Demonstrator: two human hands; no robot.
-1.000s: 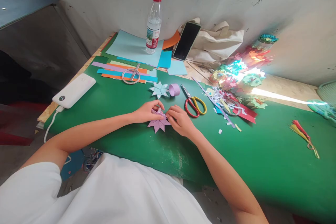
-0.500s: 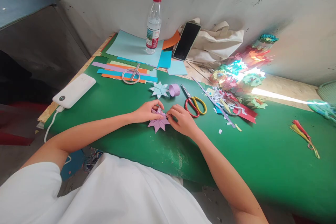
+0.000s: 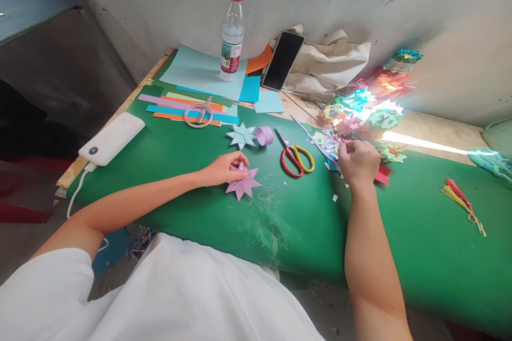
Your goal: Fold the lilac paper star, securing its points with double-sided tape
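Note:
My left hand (image 3: 227, 168) is closed on a purple folded paper star (image 3: 243, 185), pinching its upper left part just above the green table. My right hand (image 3: 359, 162) is over the paper scraps (image 3: 333, 144) on the right, its fingers curled in; anything in them is hidden. Beyond the purple star lie a light blue paper star (image 3: 241, 136) and a purple paper ring (image 3: 264, 136). Between my hands rest scissors (image 3: 296, 157) with one red and one yellow handle, blades spread a little.
Coloured paper strips (image 3: 172, 108) lie under a roll of tape (image 3: 198, 115). Behind stand a water bottle (image 3: 232, 37) and a phone (image 3: 283, 61) leaning on a cloth bag (image 3: 340, 64). A power bank (image 3: 112, 138) sits left, paper flowers (image 3: 384, 117) and tassels (image 3: 460, 200) right.
My right hand has left the purple star and moved right to the scraps, where it covers the tape roll seen there before. My left hand stays on the star.

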